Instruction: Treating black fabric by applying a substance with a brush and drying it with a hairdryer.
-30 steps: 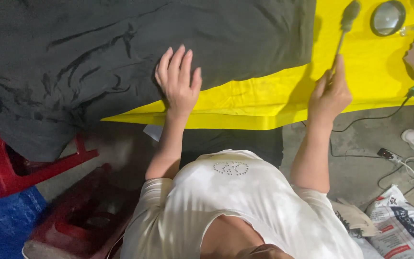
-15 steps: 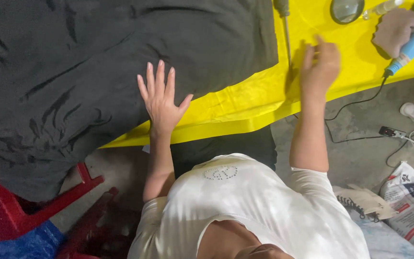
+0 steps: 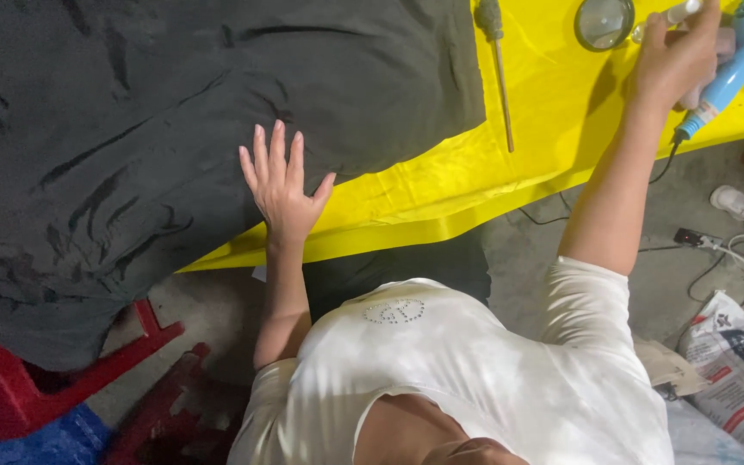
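At the bottom of the frame sits the person's white shirt [image 3: 467, 379], with red stools [image 3: 53, 379] at lower left and a printed white-and-red sack [image 3: 738, 362] at lower right on the concrete floor [image 3: 544, 250]. A white plug [image 3: 736, 203] and thin cables [image 3: 716, 245] lie on the floor at the right, near the counter's edge.

Above these, the yellow counter [image 3: 441, 198] runs its front edge slantwise from lower left up to the right. The left hand [image 3: 282, 185] lies flat with fingers spread wide on the dark cloth [image 3: 174, 129], at the cloth's near hem, just beside bare yellow. The cloth covers the whole upper left and hangs over the counter's front edge at the left, above the stools. Open yellow surface lies between the cloth's right edge and the right arm.

Farther up, a thin long-handled brush [image 3: 499, 69] lies on the yellow, just right of the cloth. At the top, a round mirror [image 3: 604, 22] sits beside the right hand [image 3: 678, 56], which is curled around a small white tube [image 3: 680, 12], next to a blue hair dryer [image 3: 742, 43].
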